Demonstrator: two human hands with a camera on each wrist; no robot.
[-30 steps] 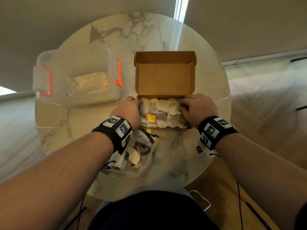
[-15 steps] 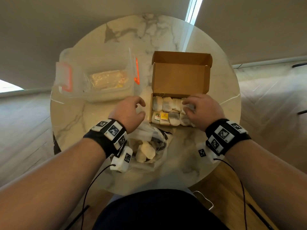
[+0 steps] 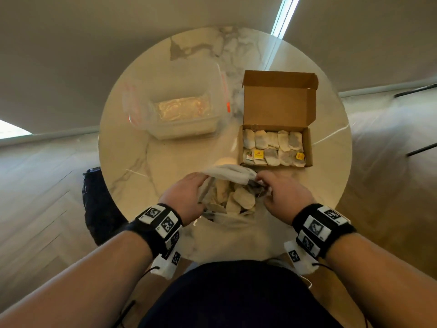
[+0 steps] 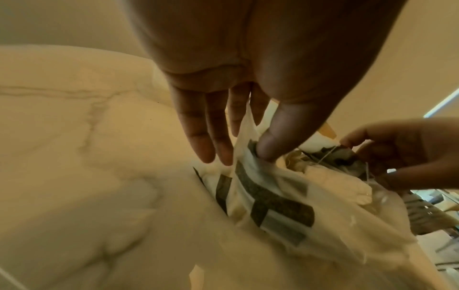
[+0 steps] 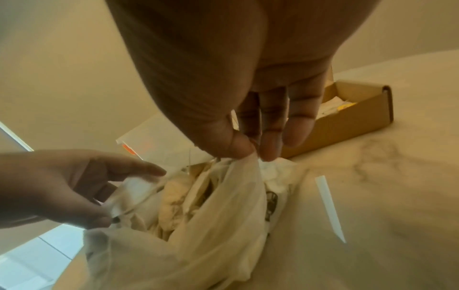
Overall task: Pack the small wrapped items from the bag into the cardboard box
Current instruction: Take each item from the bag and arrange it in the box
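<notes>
Left hand (image 3: 186,197): grips the left edge of the bag (image 3: 227,172); in the left wrist view the thumb presses the film against the fingers (image 4: 198,135), which are nearly straight.
Right hand (image 3: 281,197): pinches the right edge of the bag between thumb and fingertips, the other fingers loosely curled.
Bag: thin white plastic with dark print, lying on the worktop (image 3: 151,147) at its near edge, mouth pulled open between the two hands.
Wrapped items in bag (image 3: 243,197): several pale sachets heaped inside the open mouth.
Cardboard box (image 3: 309,147): on the worktop just beyond the bag, to the right; lid flap stands open at the far side.
Wrapped items in box (image 3: 272,140): two rows of sachets filling the tray, some with yellow tags.
Plastic container (image 3: 179,112): clear tub with orange clips, left of the cardboard box, apart from it; holds a pale wrapped block.
Worktop: round, marble pattern.
</notes>
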